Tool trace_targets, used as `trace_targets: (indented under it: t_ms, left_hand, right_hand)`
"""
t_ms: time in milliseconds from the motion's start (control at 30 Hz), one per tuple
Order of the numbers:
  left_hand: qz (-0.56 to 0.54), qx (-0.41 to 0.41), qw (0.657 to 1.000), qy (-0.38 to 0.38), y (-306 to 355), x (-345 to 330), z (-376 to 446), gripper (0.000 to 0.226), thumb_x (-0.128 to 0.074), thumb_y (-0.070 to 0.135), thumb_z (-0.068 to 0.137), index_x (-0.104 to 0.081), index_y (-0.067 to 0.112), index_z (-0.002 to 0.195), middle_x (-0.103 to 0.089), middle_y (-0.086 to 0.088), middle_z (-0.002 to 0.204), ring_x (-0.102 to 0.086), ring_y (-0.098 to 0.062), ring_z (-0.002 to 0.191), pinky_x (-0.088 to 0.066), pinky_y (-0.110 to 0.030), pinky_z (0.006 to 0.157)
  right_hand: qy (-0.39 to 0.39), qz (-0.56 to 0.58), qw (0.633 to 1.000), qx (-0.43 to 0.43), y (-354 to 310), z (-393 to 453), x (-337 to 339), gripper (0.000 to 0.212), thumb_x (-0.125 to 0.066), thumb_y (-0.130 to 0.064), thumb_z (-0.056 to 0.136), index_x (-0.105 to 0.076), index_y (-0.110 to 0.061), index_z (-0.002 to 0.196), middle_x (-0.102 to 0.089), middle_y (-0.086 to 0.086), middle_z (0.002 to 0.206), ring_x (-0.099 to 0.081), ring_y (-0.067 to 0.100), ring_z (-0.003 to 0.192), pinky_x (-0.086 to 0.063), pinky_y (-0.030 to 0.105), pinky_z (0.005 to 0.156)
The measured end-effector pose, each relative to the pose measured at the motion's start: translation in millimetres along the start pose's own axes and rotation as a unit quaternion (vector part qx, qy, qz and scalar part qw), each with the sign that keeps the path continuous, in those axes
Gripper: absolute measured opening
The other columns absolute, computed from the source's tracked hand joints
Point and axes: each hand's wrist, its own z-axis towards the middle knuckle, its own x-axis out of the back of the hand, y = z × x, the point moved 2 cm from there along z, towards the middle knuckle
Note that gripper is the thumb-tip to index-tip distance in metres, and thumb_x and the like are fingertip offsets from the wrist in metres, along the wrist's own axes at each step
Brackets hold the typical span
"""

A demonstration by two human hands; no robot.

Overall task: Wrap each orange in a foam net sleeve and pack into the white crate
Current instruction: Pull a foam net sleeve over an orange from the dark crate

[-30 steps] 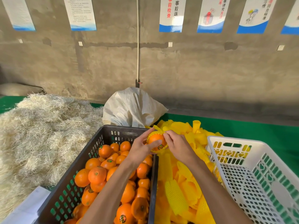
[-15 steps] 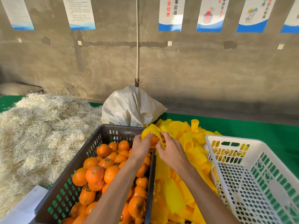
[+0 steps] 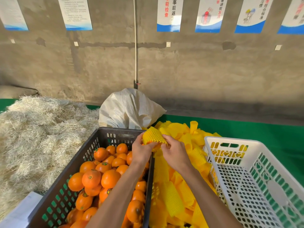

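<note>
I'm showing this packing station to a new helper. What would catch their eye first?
Both hands, left hand and right hand, hold a yellow foam net sleeve at centre. Below left sits a dark crate heaped with oranges. A white crate stands at right, loose yellow sleeves piled between.

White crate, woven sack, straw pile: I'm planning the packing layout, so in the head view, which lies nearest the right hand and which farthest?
From the right hand:
1. White crate, just to its right.
2. Woven sack, behind, against the wall.
3. Straw pile, far left.
</note>
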Motion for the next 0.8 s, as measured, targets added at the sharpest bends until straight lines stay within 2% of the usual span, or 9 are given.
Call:
trace_targets:
  t_ms: [67,200,333,433,467,600,700,733,800]
  left_hand:
    - [0.053,-0.030,0.998,0.002,5,-4,-1,0.063,-0.082,0.013,0.085,-0.055,0.020,0.141,-0.068,0.001,0.116,-0.067,-0.013,0.103,-0.060,-0.031,0.086]
    - [0.090,-0.060,0.992,-0.070,16,-26,-6,0.086,-0.081,0.013,0.086,-0.034,0.016,0.158,-0.053,0.003,0.145,-0.052,-0.014,0.132,-0.050,-0.030,0.105]
    - [0.058,-0.082,0.983,-0.156,28,-74,-11,0.075,-0.070,0.001,0.093,-0.034,0.014,0.158,-0.046,0.002,0.152,-0.043,-0.010,0.139,-0.046,-0.010,0.098]
    - [0.036,-0.055,0.982,-0.178,32,-120,-13,0.062,-0.063,0.010,0.101,-0.037,0.012,0.157,-0.044,-0.002,0.157,-0.043,-0.010,0.139,-0.042,-0.019,0.107]
    - [0.033,-0.051,0.981,-0.186,31,-139,-14,0.059,-0.060,0.011,0.103,-0.037,0.012,0.157,-0.044,-0.002,0.157,-0.043,-0.011,0.139,-0.041,-0.022,0.109]
    - [0.036,-0.033,0.974,-0.223,23,-220,-20,0.052,-0.053,0.013,0.107,-0.038,0.010,0.156,-0.048,0.001,0.151,-0.047,-0.012,0.135,-0.045,-0.013,0.101]
    - [0.059,0.009,0.967,-0.247,11,-272,-17,0.048,-0.049,0.013,0.108,-0.041,0.007,0.154,-0.053,-0.001,0.145,-0.051,-0.022,0.136,-0.047,-0.026,0.108]
    - [0.077,0.030,0.963,-0.255,5,-289,-14,0.044,-0.048,0.010,0.107,-0.046,0.006,0.150,-0.057,-0.005,0.141,-0.055,-0.024,0.130,-0.050,-0.031,0.106]
    - [0.101,0.070,0.956,-0.266,-10,-320,-10,0.031,-0.044,-0.001,0.101,-0.061,0.002,0.127,-0.067,-0.013,0.116,-0.062,-0.027,0.105,-0.054,-0.027,0.080]
  right_hand:
    - [-0.016,0.072,0.997,-0.033,3,4,2,0.046,-0.052,-0.042,0.101,-0.056,-0.027,0.144,-0.064,-0.006,0.129,-0.060,0.006,0.111,-0.047,0.011,0.080]
    - [0.027,0.144,0.984,-0.100,5,14,12,0.071,-0.051,-0.073,0.091,-0.050,-0.025,0.144,-0.057,-0.004,0.140,-0.057,0.016,0.122,-0.053,0.032,0.097]
    - [0.097,0.119,0.978,-0.144,33,21,48,0.087,-0.069,-0.064,0.085,-0.037,-0.020,0.152,-0.053,0.003,0.146,-0.052,0.023,0.131,-0.041,0.027,0.093]
    - [0.134,0.100,0.976,-0.143,60,17,80,0.084,-0.073,-0.059,0.084,-0.040,-0.019,0.150,-0.055,0.003,0.143,-0.053,0.016,0.122,-0.038,0.027,0.091]
    - [0.149,0.094,0.973,-0.147,71,16,92,0.083,-0.074,-0.058,0.084,-0.041,-0.018,0.149,-0.056,0.003,0.142,-0.053,0.014,0.120,-0.039,0.027,0.091]
    - [0.185,0.073,0.962,-0.190,126,15,135,0.080,-0.074,-0.057,0.085,-0.043,-0.017,0.147,-0.061,0.005,0.133,-0.060,0.024,0.119,-0.050,0.035,0.094]
    - [0.190,0.054,0.953,-0.229,169,20,157,0.078,-0.074,-0.054,0.087,-0.044,-0.014,0.147,-0.063,0.007,0.131,-0.062,0.027,0.116,-0.053,0.040,0.095]
    - [0.189,0.048,0.950,-0.244,183,23,161,0.075,-0.074,-0.052,0.087,-0.046,-0.013,0.145,-0.064,0.008,0.128,-0.063,0.027,0.112,-0.054,0.040,0.092]
    - [0.185,0.051,0.945,-0.264,212,27,166,0.055,-0.075,-0.044,0.089,-0.055,-0.014,0.130,-0.071,0.009,0.111,-0.067,0.023,0.089,-0.051,0.033,0.072]
